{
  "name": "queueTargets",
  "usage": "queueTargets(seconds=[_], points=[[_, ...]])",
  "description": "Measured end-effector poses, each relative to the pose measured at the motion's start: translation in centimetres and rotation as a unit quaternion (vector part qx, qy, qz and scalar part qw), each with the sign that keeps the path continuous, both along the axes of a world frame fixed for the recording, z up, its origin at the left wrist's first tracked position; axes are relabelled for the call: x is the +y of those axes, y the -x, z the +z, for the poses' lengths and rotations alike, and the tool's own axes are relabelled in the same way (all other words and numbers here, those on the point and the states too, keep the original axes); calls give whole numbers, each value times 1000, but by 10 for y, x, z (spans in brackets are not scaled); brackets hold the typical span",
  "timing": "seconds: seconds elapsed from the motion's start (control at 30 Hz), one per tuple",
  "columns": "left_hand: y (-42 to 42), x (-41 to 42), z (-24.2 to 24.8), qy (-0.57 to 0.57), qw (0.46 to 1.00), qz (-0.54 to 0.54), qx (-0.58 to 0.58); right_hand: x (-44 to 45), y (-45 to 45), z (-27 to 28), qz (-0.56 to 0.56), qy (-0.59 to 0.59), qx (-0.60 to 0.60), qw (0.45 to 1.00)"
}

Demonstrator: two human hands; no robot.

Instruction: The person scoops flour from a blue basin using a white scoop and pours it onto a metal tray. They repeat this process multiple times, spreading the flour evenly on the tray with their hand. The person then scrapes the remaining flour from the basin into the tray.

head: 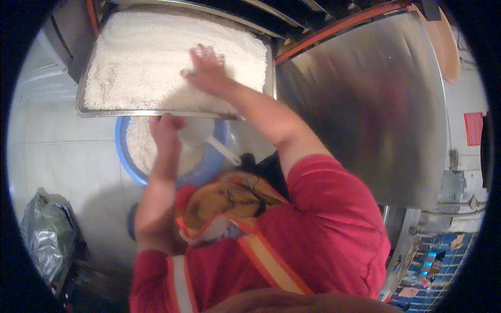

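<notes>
A metal sheet tray (81,102) filled with a layer of white, coarse, crumb-like material (137,66) lies before me, its far side at a dark rack. My right hand (206,70) is over the layer right of the middle, fingers spread and blurred, holding nothing. At the tray's near rim, my left hand (167,127) grips the edge. Beneath it stands a round blue basin (123,156) holding more of the same white material (141,146). A white plastic scoop (223,150) lies in the basin, its handle towards me; the tray hides the basin's far part.
A large metal door or panel (364,109) stands on the right, beside the red-edged opening (336,29) of a cabinet or rack with dark rails. On the light floor at the left sits a dark plastic bag (49,234). Blue tiles (438,270) show at the lower right.
</notes>
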State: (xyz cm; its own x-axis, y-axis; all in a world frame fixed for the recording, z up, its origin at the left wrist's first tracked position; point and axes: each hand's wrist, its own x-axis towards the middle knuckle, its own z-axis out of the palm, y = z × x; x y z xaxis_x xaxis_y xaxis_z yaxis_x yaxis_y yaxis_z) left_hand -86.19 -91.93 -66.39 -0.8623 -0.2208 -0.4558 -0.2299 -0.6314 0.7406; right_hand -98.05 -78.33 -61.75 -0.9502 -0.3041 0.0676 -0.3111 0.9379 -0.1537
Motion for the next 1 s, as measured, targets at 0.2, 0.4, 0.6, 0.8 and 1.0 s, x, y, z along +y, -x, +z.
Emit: queueTargets(seconds=[0.2,0.4,0.6,0.8,1.0], points=[[-3,5,16,-13,999,41,13,2,-22,-5,96,-12,18,995],[-3,7,24,11,999,39,7,88,-43,1,102,-139,-46,984],[-2,8,16,25,998,56,4,128,39,1,34,-48,-40,997],[-2,12,10,80,994,70,-7,151,104,-6,-100,-43,-89,990],[-3,19,10,63,993,97,0,129,79,53,46,-35,-61,996]])
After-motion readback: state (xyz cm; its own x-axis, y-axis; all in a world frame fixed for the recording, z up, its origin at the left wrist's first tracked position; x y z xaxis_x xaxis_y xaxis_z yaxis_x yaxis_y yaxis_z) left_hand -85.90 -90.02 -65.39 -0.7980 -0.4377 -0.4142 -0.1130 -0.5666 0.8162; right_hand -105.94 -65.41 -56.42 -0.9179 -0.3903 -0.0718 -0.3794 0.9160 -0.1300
